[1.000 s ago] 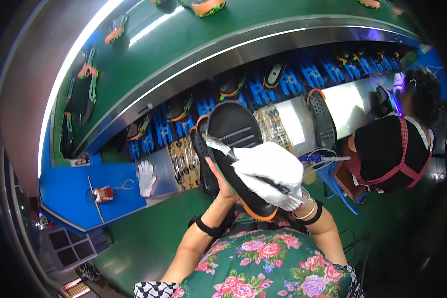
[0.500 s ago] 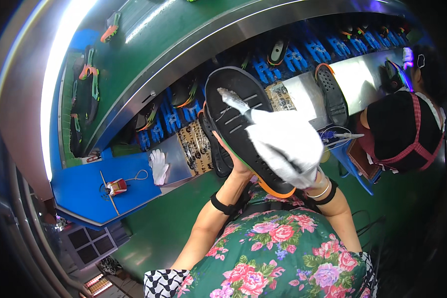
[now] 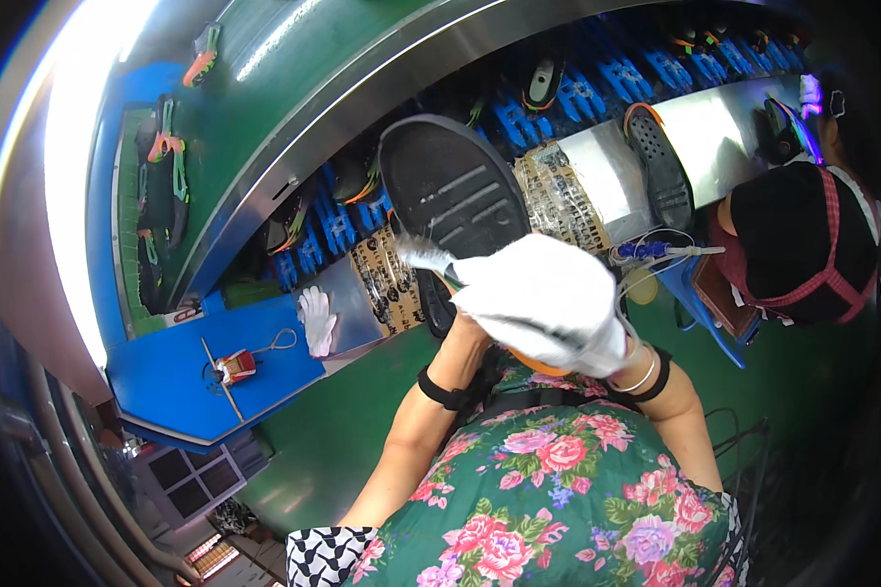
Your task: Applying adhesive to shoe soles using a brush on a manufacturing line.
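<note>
A large black shoe sole with raised ribs and an orange rim is tilted up in front of me. My bare left hand grips its lower left side, with the fingers mostly hidden behind the sole and the glove. My right hand, in a loose white glove, is closed around a small brush, whose pale bristle end points left. The brush end is at the sole's left edge; whether it touches, I cannot tell. The glove covers the sole's lower part.
Another black sole lies on the metal ledge, beside a taped cardboard piece. Blue racks holding shoe parts line the conveyor. A white glove lies beside the blue table. A co-worker sits at right.
My right hand has moved left and down across the sole. The brush has shifted from the ribbed middle to the left edge, and the sole has moved slightly up and left.
</note>
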Demonstrator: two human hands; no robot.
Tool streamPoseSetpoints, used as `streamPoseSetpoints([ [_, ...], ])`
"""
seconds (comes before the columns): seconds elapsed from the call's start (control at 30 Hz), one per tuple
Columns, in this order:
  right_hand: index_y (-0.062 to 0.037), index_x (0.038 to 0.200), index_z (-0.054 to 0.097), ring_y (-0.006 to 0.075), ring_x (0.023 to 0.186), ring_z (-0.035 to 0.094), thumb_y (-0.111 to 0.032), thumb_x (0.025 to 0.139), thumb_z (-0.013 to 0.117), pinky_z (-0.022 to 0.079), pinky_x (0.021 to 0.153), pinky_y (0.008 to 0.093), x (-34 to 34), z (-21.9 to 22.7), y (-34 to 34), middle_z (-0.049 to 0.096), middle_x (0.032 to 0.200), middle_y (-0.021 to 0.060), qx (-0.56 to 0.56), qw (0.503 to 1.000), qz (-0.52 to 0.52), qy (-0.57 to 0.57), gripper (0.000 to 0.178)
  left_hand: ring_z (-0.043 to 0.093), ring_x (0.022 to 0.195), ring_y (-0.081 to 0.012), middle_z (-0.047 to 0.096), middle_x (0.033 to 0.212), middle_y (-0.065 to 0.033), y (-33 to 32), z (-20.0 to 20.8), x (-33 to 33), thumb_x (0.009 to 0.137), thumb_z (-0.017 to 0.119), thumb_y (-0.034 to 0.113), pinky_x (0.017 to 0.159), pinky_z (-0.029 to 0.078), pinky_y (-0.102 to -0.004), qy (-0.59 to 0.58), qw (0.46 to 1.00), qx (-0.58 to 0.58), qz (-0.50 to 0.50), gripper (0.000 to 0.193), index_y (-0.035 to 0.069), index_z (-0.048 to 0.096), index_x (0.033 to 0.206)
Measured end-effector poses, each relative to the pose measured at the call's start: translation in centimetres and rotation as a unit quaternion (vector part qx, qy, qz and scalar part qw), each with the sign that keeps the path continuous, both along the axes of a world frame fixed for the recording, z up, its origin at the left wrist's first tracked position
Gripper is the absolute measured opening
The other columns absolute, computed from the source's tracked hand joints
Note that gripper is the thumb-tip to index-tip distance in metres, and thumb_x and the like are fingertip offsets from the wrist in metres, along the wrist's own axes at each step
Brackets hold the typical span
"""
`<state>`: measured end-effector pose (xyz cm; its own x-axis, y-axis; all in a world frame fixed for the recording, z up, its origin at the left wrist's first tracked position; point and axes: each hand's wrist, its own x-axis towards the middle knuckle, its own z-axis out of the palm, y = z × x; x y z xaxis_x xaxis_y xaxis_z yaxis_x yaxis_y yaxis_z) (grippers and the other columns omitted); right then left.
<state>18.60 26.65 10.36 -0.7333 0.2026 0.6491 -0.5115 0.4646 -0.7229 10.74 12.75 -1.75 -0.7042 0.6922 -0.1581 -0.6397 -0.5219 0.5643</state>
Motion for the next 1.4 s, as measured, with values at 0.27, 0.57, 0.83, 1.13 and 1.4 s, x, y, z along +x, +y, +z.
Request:
streamPoseSetpoints([
  [0.27,-0.0075,0.114,0.074,0.029,0.099,0.07,-0.003,0.082,0.072,0.056,0.086,0.0408,0.2,-1.1,-0.5,0.074,0.109,0.0122,0.059,0.998,-0.019,-0.009,0.033,0.065,0.108,-0.0273,0.065,0.118,-0.0143,-0.4,0.8,-0.7,0.092,0.046,0.066,0.097,0.053,-0.0418,-0.064,0.994,0.077,-0.036,0.073,0.005,0.051,0.133],
  [0.57,-0.0086,0.112,0.075,0.0284,0.099,0.071,-0.006,0.08,0.074,0.051,0.098,0.0424,0.7,-2.2,-0.5,0.074,0.114,0.0107,0.063,0.998,-0.024,-0.02,0.032,0.065,0.11,-0.0361,0.061,0.127,-0.0213,-0.2,-1.0,-2.6,0.081,0.038,0.09,0.1,0.052,-0.0475,-0.083,0.976,0.116,-0.164,0.107,0.005,0.043,0.146],
  [0.83,-0.0084,0.115,0.075,0.0282,0.095,0.07,-0.007,0.086,0.072,0.056,0.082,0.0372,1.7,-2.7,0.4,0.073,0.112,0.0108,0.051,0.997,0.002,-0.052,0.029,0.069,0.093,-0.0334,0.066,0.105,-0.023,1.2,3.1,-3.0,0.057,0.033,0.107,0.08,0.06,-0.0458,-0.118,0.978,0.092,-0.145,0.132,-0.006,0.054,0.124],
  [1.13,-0.0079,0.106,0.077,0.0268,0.092,0.072,-0.003,0.075,0.08,0.056,0.078,0.0359,2.7,-1.7,0.5,0.075,0.11,0.0112,0.025,0.998,0.005,-0.051,0.032,0.061,0.108,-0.0334,0.065,0.107,-0.0216,1.3,3.6,-3.8,0.082,0.072,0.063,0.092,0.055,-0.0468,-0.058,0.959,0.176,-0.213,0.082,-0.003,0.05,0.125],
  [1.4,-0.0066,0.105,0.075,0.0279,0.096,0.072,-0.001,0.077,0.077,0.057,0.077,0.0361,3.2,-2.5,0.1,0.074,0.11,0.0134,-0.075,0.994,0.048,-0.07,0.028,0.064,0.099,-0.0417,0.059,0.123,-0.0269,1.3,3.5,-4.5,0.059,0.045,0.101,0.082,0.057,-0.0551,-0.08,0.963,0.223,-0.129,0.131,-0.001,0.045,0.141],
])
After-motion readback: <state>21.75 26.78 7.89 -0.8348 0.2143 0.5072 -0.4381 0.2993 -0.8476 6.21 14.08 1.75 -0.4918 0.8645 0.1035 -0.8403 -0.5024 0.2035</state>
